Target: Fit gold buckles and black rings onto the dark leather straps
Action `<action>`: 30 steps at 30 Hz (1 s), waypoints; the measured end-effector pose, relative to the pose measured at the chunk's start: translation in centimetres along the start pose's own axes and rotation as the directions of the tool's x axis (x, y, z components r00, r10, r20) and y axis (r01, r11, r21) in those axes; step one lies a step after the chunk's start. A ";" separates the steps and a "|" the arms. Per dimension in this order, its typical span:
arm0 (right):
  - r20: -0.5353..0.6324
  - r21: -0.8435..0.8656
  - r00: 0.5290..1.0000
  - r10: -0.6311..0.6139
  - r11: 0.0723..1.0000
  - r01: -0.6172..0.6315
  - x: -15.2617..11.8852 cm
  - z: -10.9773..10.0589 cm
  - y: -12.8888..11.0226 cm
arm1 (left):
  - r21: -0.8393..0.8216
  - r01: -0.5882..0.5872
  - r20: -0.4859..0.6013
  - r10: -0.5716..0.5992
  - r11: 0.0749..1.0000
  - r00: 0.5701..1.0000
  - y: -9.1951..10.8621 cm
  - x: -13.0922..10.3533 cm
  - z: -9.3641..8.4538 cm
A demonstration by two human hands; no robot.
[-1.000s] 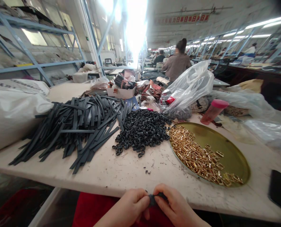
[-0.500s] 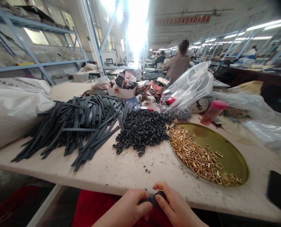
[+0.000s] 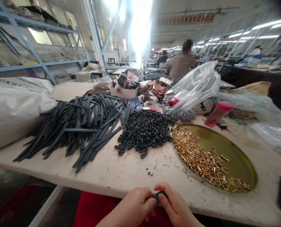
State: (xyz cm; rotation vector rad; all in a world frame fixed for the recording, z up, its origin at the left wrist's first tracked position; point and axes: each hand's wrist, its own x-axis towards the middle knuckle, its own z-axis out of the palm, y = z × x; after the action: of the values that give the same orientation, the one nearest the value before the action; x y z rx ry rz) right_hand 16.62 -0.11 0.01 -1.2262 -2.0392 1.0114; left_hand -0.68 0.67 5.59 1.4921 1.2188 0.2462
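At the table's front edge, above a red cloth (image 3: 90, 208), my left hand (image 3: 137, 203) and my right hand (image 3: 172, 203) meet with fingers closed. Both pinch a dark strap (image 3: 158, 196), mostly hidden by the fingers; whether a loop sits around it I cannot tell. Beyond them lies a heap of small black loops (image 3: 144, 132). Long dark strips (image 3: 83, 123) are piled to its left. On the right, a round gold tray (image 3: 237, 151) holds many gold metal buckles (image 3: 199, 157).
Several tiny dark bits (image 3: 149, 172) lie on the pale tabletop (image 3: 102, 173). A white sack (image 3: 17, 110) bulges at left. Behind the piles stand an open carton (image 3: 123, 92), a clear plastic bag (image 3: 194, 85) and a pink-lidded jar (image 3: 219, 113). A person (image 3: 181, 63) sits farther back.
My hands have drawn closer together, and less of the dark strap shows between them. The left fingers now cover the part where a band was visible. The view has shifted slightly left.
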 end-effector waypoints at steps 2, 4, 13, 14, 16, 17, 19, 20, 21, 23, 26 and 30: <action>-0.010 0.010 0.999 -0.042 0.999 0.042 0.2 0.3 0.1 | 0.058 -0.010 -0.015 0.011 0.998 1.000 -0.1 0.3 0.2; -0.004 -0.001 0.997 -0.077 0.997 0.077 0.4 0.5 0.2 | 0.091 -0.026 -0.015 0.027 0.996 1.000 -0.3 0.7 0.4; 0.025 -0.054 0.999 -0.045 0.997 0.046 1.6 0.5 1.2 | 0.176 -0.039 -0.015 0.042 0.984 0.999 -0.6 1.3 -0.8; 0.028 -0.048 0.998 -0.058 0.997 0.059 1.7 0.7 1.4 | 0.204 -0.041 -0.027 0.048 0.978 0.998 -0.5 1.3 -0.8; 0.024 -0.033 0.996 -0.083 0.996 0.084 1.9 1.0 2.0 | 0.257 -0.049 -0.034 0.060 0.965 0.998 -0.4 1.6 -0.6; 0.020 -0.029 0.996 -0.085 0.996 0.086 2.1 1.2 2.4 | 0.299 -0.057 -0.040 0.072 0.952 0.997 -0.5 1.9 -0.4; -0.002 -0.055 0.998 -0.069 0.996 0.069 2.8 1.4 3.1 | 0.422 -0.064 -0.081 0.108 0.905 0.991 -0.8 2.7 -0.6; -0.025 -0.092 0.998 -0.051 0.995 0.048 3.2 1.3 3.4 | 0.487 -0.049 -0.124 0.124 0.872 0.985 -1.0 3.1 -1.1; -0.054 -0.139 0.998 -0.034 0.990 0.026 3.7 1.2 3.7 | 0.546 -0.018 -0.180 0.138 0.838 0.974 -1.4 3.6 -2.1; -0.127 -0.243 0.991 -0.028 0.970 -0.004 4.7 1.0 4.3 | 0.604 0.089 -0.325 0.143 0.792 0.935 -2.3 4.5 -5.2; -0.209 -0.339 0.973 -0.100 0.940 0.023 5.8 0.6 5.1 | 0.623 0.312 -0.559 0.129 0.717 0.819 -3.9 5.5 -12.1; -0.262 -0.354 0.951 -0.166 0.933 0.066 6.1 0.7 6.3 | 0.596 0.524 -0.718 0.111 0.608 0.687 -6.4 6.9 -19.6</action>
State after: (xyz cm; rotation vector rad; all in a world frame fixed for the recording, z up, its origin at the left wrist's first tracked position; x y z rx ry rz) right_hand 16.51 7.09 -5.08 -1.3145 -2.0751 0.3988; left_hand -15.19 16.79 3.92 2.0324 2.3667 0.0976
